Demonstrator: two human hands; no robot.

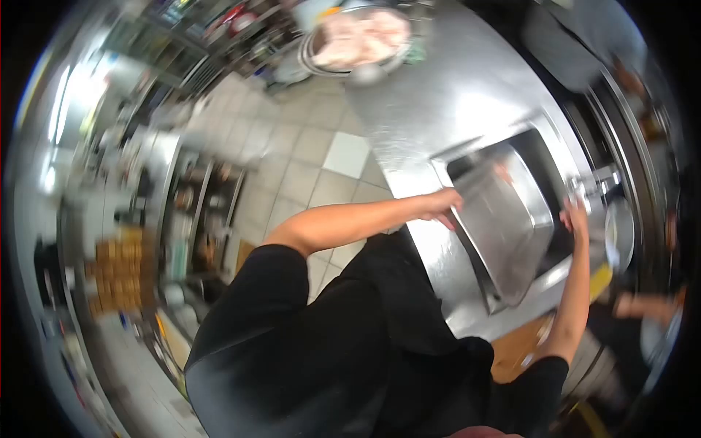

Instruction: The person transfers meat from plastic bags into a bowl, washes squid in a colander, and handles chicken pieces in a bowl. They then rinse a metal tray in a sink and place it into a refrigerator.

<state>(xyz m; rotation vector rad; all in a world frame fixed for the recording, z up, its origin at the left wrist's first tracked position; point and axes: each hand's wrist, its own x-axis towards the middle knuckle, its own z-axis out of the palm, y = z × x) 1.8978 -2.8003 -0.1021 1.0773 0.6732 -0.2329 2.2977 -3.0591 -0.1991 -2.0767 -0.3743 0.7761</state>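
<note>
A deep stainless steel pan (496,226) sits tilted in the sink (544,135), its inside facing up. My left hand (442,206) grips the pan's near-left rim, fingers curled over the edge. On the far side of the sink, my right hand (575,217) is right at the metal faucet (595,182), overlapping its lower end in this view. Motion smears the right fingers, and I cannot tell whether they hold the faucet. A small pinkish reflection or scrap shows near the pan's upper end.
Steel counter (438,95) surrounds the sink. Beyond it stands a large bowl (358,44) heaped with pale, raw-looking meat. A round metal bowl (619,233) lies beside the faucet. Another person's forearm (646,306) shows at right. Shelving (204,212) lines the tiled floor at left.
</note>
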